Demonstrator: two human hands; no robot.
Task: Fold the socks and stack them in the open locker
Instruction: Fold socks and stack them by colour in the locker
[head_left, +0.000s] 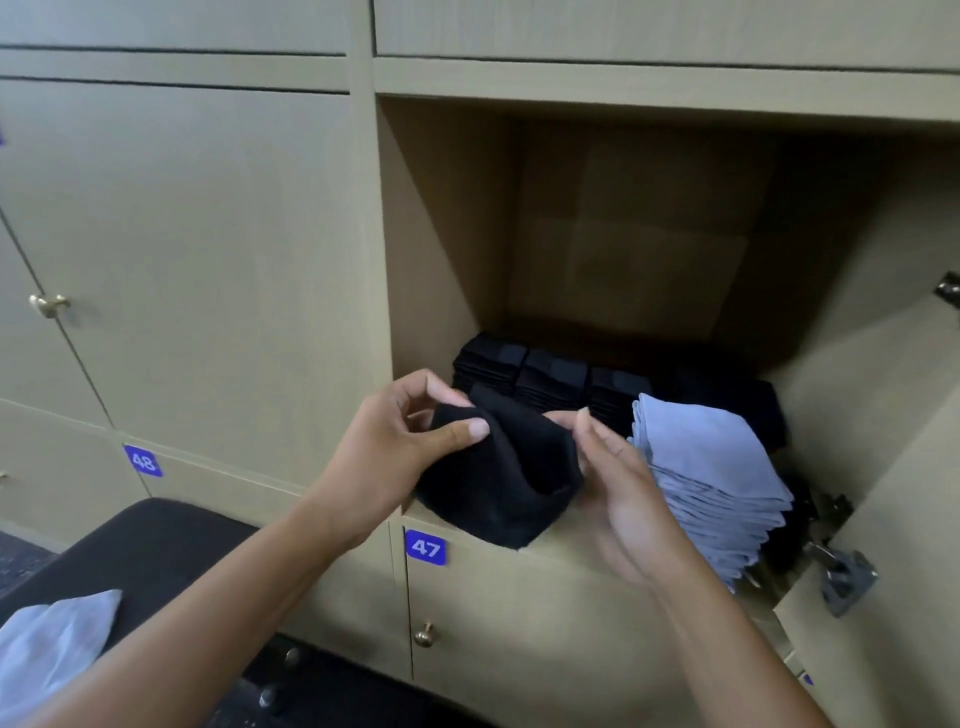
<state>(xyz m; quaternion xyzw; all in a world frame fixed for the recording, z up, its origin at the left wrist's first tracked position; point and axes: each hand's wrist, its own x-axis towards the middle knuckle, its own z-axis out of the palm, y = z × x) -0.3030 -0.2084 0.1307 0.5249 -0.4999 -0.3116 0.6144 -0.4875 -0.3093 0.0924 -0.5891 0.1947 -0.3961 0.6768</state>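
Black sock (498, 478) mid-fold, pinched by left hand (400, 441) and right hand (618, 488); stacks already in open locker (441, 270), more presumably coming.

Beige closed locker doors (171, 249) left of grip, brass knob (48, 304); blue number tags 48 (142, 461) and 47 (425, 547) below; dark padded bench (140, 545) lower left; open door (904, 519) right, metal hinge (847, 577).
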